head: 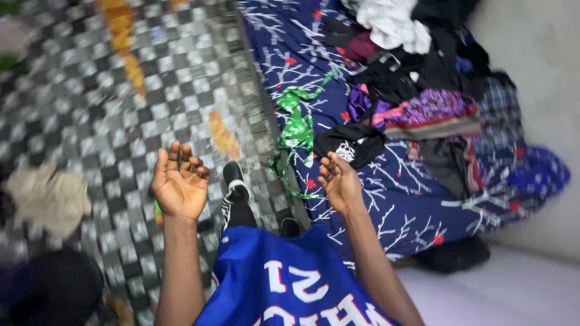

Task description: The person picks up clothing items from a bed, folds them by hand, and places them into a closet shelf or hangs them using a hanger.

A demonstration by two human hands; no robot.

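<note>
- The left hand (179,184) is raised palm up over the checkered floor (78,108), fingers loosely curled, its grip released and holding nothing.
- The right hand (340,181) is raised the same way at the edge of the bed (417,211), its grip also released and empty.
- The green garment (297,130) lies on the dark blue patterned bedsheet (399,199), just ahead of the right hand and a little toward the left hand's side of it. It does not touch either hand.
- Its long axis runs away from the person, roughly along the bed's edge, with a thin strap trailing down toward the right hand.
- The right hand is clearly the nearer of the two; the left hand is well apart from the garment, across the gap over the floor.
- A black garment with a white mark (349,145) lies just beyond the right hand's fingertips, beside the green one.
- Farther up the bed sits a heap of clothes (417,72): white, black, maroon, purple and plaid pieces overlap, so the number in it cannot be told.
- Counted: two hands, one green garment, one black garment apart from the heap, one heap.
- A blue jersey (284,284) with white lettering hangs at the bottom of the view between the forearms.
- One black shoe with white trim (234,181) shows on the floor between the hands.
- One beige cloth (48,196) lies on the floor to the left, well away from both hands.
</note>
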